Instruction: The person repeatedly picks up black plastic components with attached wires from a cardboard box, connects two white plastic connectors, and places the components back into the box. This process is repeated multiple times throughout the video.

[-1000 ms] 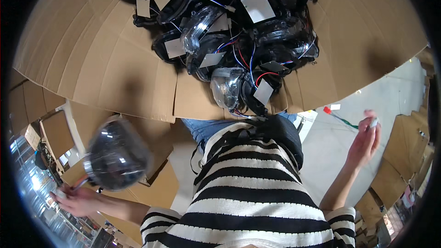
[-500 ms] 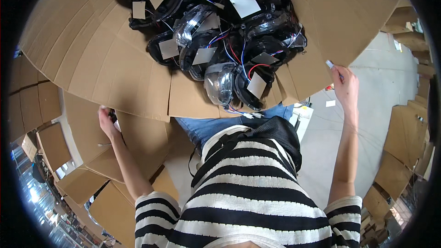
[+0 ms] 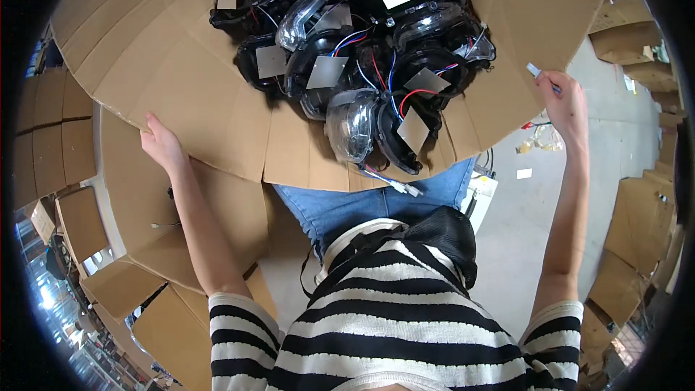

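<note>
A large brown cardboard sheet (image 3: 181, 94) spreads in front of me, its near edge over my thighs. On it lies a pile of black lamp housings (image 3: 253, 65) with clear curved covers (image 3: 352, 127), flat metal plates (image 3: 328, 72) and coloured wires. My left hand (image 3: 165, 148) grips the sheet's left edge, thumb on top and fingers mostly hidden below. At the right edge, my right hand (image 3: 566, 107) is closed on a slim white-tipped item (image 3: 534, 70) whose kind I cannot make out. Whether this hand also grips the cardboard is unclear.
White wire plugs (image 3: 405, 188) hang over the sheet's near edge. An open cardboard box (image 3: 217, 210) stands below on the left. Beyond my right arm are a white paper piece (image 3: 524, 174) on the grey floor and more cardboard boxes (image 3: 633, 210).
My left hand has risen from beneath the sheet's edge, thumb now on top. My right hand has moved slightly up and right with its item. The sheet and pile have shifted a little.
</note>
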Demonstrator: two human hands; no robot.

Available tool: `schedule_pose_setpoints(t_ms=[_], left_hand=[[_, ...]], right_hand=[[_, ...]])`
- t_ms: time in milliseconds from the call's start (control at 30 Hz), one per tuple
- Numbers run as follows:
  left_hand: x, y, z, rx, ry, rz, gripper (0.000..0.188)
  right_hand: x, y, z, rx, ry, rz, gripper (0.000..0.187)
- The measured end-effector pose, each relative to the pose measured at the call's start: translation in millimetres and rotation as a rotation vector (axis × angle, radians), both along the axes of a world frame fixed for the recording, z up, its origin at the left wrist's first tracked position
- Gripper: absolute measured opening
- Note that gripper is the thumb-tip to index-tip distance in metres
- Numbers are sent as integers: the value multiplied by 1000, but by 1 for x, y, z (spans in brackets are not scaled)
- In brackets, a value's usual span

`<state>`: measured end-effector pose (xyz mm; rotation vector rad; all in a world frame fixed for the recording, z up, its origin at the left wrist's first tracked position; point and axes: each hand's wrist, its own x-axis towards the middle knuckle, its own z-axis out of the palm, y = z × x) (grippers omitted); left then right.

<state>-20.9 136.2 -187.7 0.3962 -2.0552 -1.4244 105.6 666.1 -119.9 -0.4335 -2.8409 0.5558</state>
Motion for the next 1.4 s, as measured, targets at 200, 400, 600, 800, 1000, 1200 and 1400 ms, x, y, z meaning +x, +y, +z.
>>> schedule_pose_setpoints(t_ms=[200,400,600,800,1000,1200,1400], left_hand=[[-2,16,7,9,98,20,23],[2,20,12,-181,67,80,25],[8,20,9,85,-63,-26,25],[23,12,12,157,-100,-217,28],[2,-3,15,65,-87,-232,27],[-26,-18,17,-45,-146,-186,26],[5,-25,22,-472,-94,-86,30]], right_hand=[[1,-10,2,3,-6,-29,15],[-5,-26,2,116,-86,-53,16],[-5,-22,-4,208,-73,-24,21],[-7,-13,-6,261,-126,-125,19],[-21,3,-19,247,-21,-99,27],[-30,18,-12,285,-80,-84,30],[-36,29,-17,189,-141,-132,30]])
